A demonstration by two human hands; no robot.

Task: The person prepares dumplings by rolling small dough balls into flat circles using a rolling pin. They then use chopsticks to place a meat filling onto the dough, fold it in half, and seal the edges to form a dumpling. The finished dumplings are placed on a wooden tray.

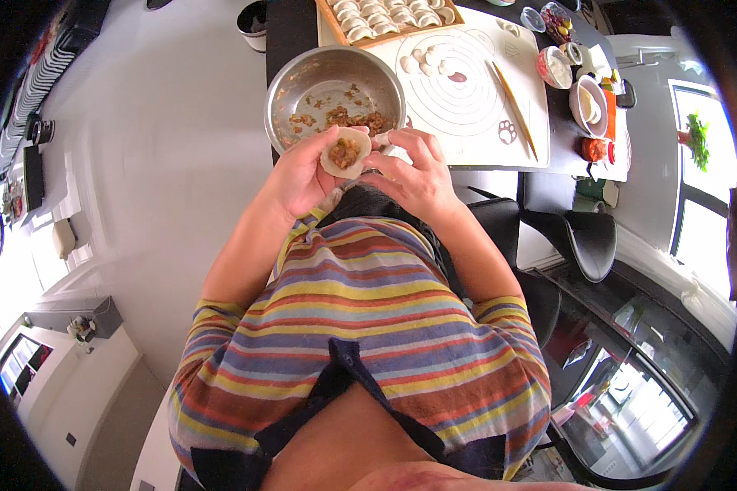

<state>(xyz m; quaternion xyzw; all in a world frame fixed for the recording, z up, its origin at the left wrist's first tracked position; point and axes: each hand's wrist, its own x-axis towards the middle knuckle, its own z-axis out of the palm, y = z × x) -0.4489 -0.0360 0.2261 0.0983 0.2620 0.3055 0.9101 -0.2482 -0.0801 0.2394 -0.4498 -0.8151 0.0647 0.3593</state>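
Note:
My left hand [304, 175] holds a round dumpling wrapper [338, 170] with a mound of filling [344, 153] on its middle. At the wrapper's right edge is my right hand [417, 175], its fingers bent; whether they grip the edge or something small is hard to tell. Just beyond both hands, a steel mixing bowl [273, 101] holds some chopped filling [359, 118]. Several pale dough pieces [427, 59] lie on a white pastry mat [476, 144] printed with circles. A thin wooden rolling pin [514, 110] rests on the mat's right part.
Folded dumplings fill a wooden tray [405, 29] at the mat's far edge. To the right stand a bowl of white flour-like powder [554, 67], another bowl [580, 126] and a red-filled jar [594, 149]. Black chairs [589, 245] are beside the dark table [292, 24].

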